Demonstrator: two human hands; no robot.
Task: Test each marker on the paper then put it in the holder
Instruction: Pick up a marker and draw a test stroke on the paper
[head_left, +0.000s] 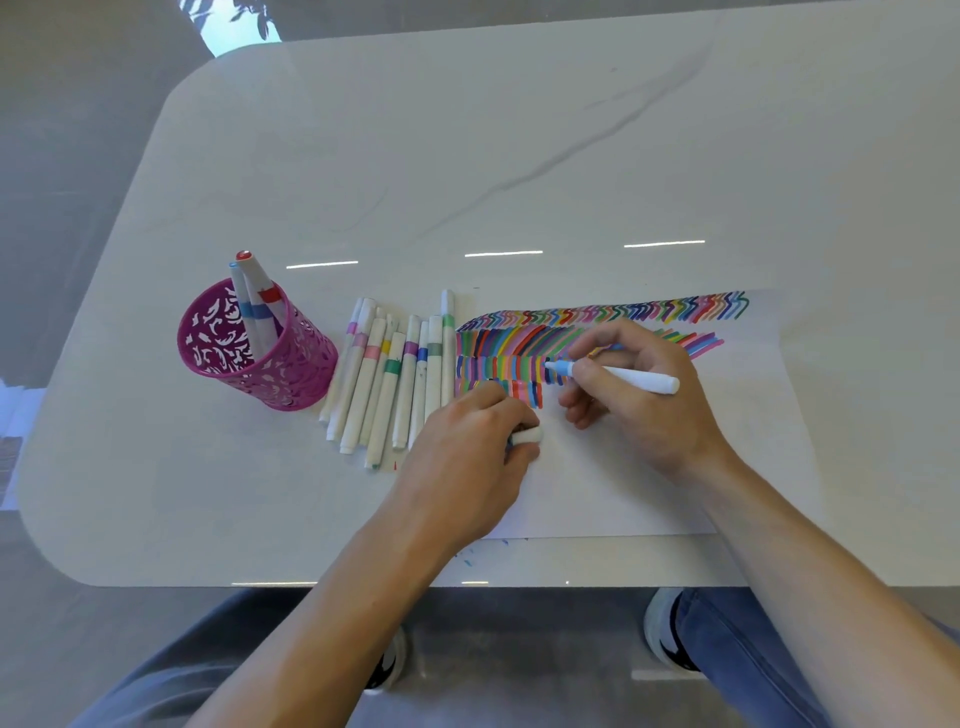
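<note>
Pinching the blue marker (640, 380), the right hand (641, 400) rests curled on the paper (623, 499), marker tip pointing to 9 o'clock. The left hand (467, 454), at 8 o'clock from it, curls around a white cap (527, 435), mostly hidden. If the tip touches paper, I cannot tell.

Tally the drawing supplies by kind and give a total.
Markers: 12 (2 in the holder, 9 in the pile, 1 uncapped marker in the right hand)
Holder: 1
Paper sheet: 1
Loose cap, in the left hand: 1
Total: 15
</note>
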